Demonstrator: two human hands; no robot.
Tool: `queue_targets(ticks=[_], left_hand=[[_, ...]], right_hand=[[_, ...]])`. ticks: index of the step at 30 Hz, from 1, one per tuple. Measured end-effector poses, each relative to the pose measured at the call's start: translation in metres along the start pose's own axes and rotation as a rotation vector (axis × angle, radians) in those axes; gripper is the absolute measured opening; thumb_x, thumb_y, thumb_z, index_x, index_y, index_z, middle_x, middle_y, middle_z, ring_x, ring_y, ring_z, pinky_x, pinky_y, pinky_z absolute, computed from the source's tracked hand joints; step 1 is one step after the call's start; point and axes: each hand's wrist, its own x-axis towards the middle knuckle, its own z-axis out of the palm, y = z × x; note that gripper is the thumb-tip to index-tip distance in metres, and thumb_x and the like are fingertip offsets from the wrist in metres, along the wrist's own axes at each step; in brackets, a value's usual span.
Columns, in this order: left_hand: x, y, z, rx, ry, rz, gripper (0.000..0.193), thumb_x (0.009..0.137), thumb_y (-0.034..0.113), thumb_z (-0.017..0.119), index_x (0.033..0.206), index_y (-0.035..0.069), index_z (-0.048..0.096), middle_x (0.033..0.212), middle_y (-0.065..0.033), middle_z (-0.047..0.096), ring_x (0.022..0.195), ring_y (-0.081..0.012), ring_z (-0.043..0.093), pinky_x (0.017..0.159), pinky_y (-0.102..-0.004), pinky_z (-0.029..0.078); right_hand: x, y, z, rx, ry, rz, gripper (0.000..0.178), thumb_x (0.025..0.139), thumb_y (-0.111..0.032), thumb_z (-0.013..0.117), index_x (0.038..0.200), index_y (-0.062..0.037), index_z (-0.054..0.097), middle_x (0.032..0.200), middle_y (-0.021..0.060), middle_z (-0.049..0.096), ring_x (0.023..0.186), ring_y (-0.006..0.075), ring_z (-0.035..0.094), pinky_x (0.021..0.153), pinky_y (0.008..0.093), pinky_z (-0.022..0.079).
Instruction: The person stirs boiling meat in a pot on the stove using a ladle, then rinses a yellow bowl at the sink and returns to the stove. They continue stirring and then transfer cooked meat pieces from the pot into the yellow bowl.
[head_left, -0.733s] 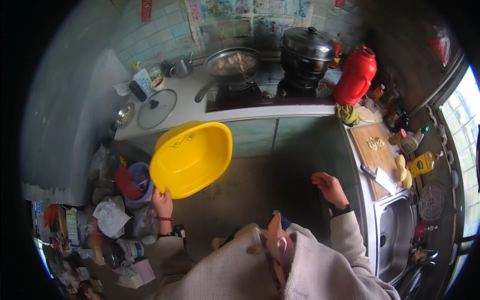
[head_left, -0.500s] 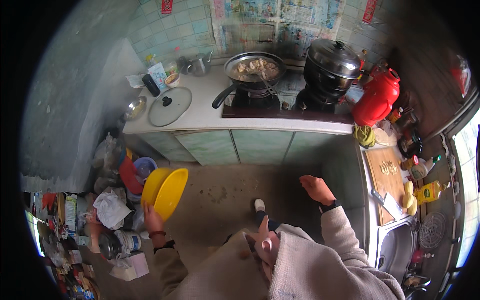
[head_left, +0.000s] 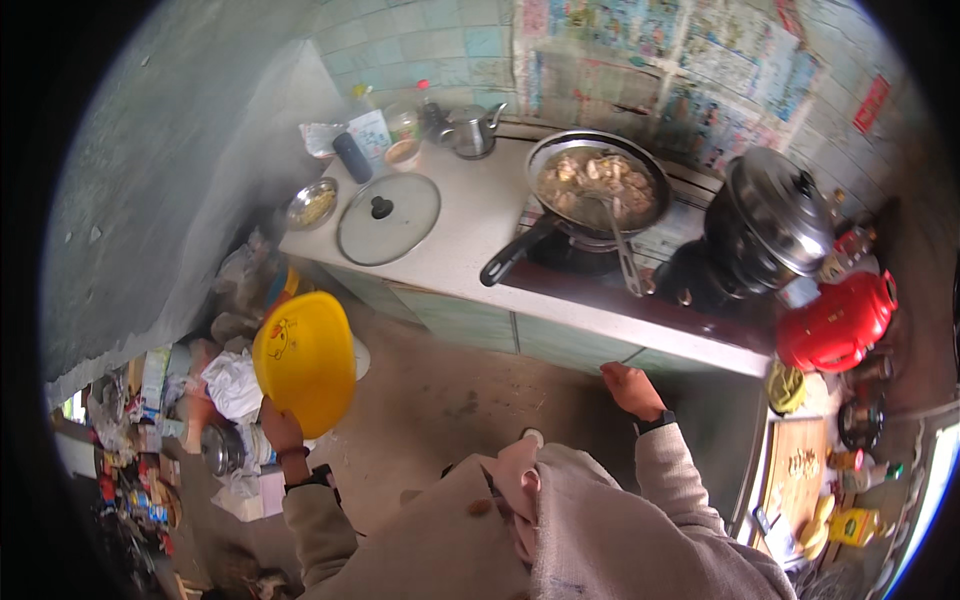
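Observation:
My left hand [head_left: 283,430] is closed on the lower rim of a yellow plastic basin [head_left: 305,365], held tilted at my left side. A small cartoon print shows on the basin. Over the floor in front of the counter, my right hand [head_left: 633,392] is curled into a loose fist, with nothing visible in it. Ahead, a frying pan [head_left: 652,165] of meat pieces [head_left: 600,180] in liquid stands on the gas stove, a metal spatula [head_left: 625,255] resting in it. A glass lid [head_left: 390,222] lies on the counter to its left.
A lidded steel pot [head_left: 765,215] stands right of the pan, beside a red thermos jug [head_left: 838,322]. A steel bowl [head_left: 312,203] and a kettle [head_left: 470,132] are on the left counter. At right is a cutting board [head_left: 795,475]; plastic bags [head_left: 235,385] and clutter crowd the left floor.
The view has turned toward the left and forward. The basin has swung round so its broad printed face shows, still in my left hand. My right hand stays in a fist.

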Motion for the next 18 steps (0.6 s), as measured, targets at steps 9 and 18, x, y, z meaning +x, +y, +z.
queue_targets(ticks=[9,18], left_hand=[[0.019,0.056,0.007,-1.352,-0.289,-0.986,0.036,0.078,0.002,0.052,0.113,0.008,0.052,0.104,-0.0078,0.06,0.091,-0.026,0.062,0.071,-0.0429,0.056],[0.062,0.141,0.108,-1.353,-0.557,-0.86,0.03,0.078,0.004,0.053,0.108,0.007,0.055,0.099,-0.0067,0.06,0.082,-0.0216,0.064,0.064,-0.035,0.056]], right_hand=[[0.047,0.005,0.042,0.054,-0.125,-0.055,0.019,0.088,-0.014,0.056,0.101,-0.003,0.063,0.085,0.0179,0.067,0.082,0.0363,0.064,0.07,0.0392,0.052],[0.053,-0.02,0.065,0.086,-0.121,-0.056,0.018,0.087,-0.012,0.056,0.1,-0.0021,0.064,0.09,0.0199,0.066,0.086,0.0348,0.065,0.072,0.0382,0.052]])
